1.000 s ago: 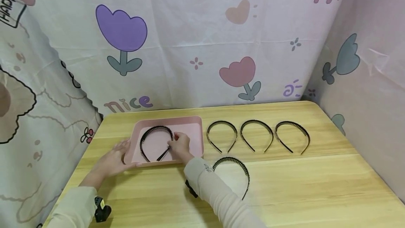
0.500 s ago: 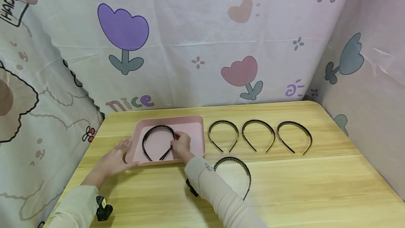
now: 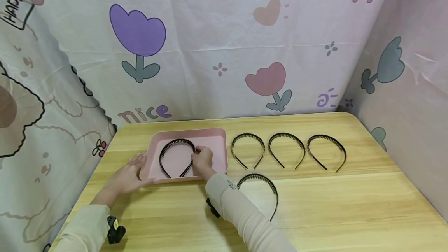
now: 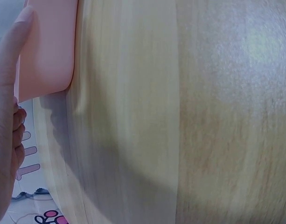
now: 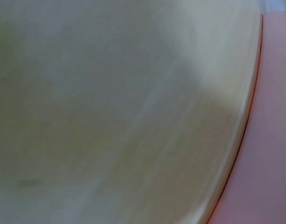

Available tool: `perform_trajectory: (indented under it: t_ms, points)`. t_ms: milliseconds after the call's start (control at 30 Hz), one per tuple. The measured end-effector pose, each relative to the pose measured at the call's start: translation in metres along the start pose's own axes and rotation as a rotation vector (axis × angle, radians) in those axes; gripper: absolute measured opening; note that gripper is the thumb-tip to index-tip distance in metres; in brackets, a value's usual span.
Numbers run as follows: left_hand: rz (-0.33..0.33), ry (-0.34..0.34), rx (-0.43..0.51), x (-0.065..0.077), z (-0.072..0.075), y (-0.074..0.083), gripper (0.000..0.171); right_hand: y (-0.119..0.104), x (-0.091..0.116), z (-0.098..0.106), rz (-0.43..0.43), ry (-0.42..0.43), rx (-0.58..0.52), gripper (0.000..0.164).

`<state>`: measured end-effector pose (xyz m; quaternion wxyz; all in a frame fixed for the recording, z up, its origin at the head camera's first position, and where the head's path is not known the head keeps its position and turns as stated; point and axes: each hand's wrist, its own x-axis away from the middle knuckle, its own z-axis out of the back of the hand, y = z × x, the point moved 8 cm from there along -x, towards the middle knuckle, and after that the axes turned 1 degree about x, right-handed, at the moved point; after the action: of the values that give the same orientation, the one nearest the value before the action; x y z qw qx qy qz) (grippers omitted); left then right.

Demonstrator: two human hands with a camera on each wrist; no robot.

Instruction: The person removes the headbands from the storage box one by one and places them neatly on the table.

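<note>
In the head view, a black toothed headband (image 3: 170, 145) lies within the shallow pink tray (image 3: 218, 137), its open ends toward the front. Two tips show close together at its right end, so another band may lie beneath; I cannot tell. My right hand (image 3: 203, 160) pinches the band's right side above the tray, the fingertips partly hidden. My left hand (image 3: 127, 174) holds the tray's front left corner. In the left wrist view, the thumb (image 4: 12, 44) lies against the tray wall (image 4: 52, 51) and the other fingers bend beside it. Neither hand shows in the right wrist view.
Right of the tray, three similar headbands (image 3: 247, 135) (image 3: 287, 134) (image 3: 326, 137) lie in a row on the wooden table (image 3: 332, 213). Another headband (image 3: 260, 176) lies nearer, partly behind the right sleeve (image 3: 241, 213). A patterned cloth (image 3: 199, 30) hangs behind the table.
The whole head view has shifted slightly. Both hands stay at the tray and the headband, with the right hand still pinching the band's right side.
</note>
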<state>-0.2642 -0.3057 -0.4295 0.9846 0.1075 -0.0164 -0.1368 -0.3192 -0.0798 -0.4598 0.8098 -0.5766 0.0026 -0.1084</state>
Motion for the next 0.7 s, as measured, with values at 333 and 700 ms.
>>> perform_trajectory:
  t_ms: [333, 700]
  points:
    - [-0.004, 0.008, -0.003, 0.001, -0.002, 0.000, 0.101, 0.006, -0.001, 0.001, -0.046, 0.082, 0.017, 0.013]
    - [0.000, -0.001, -0.002, -0.001, -0.003, -0.002, 0.101, 0.006, -0.002, 0.011, -0.068, 0.169, 0.069, 0.007]
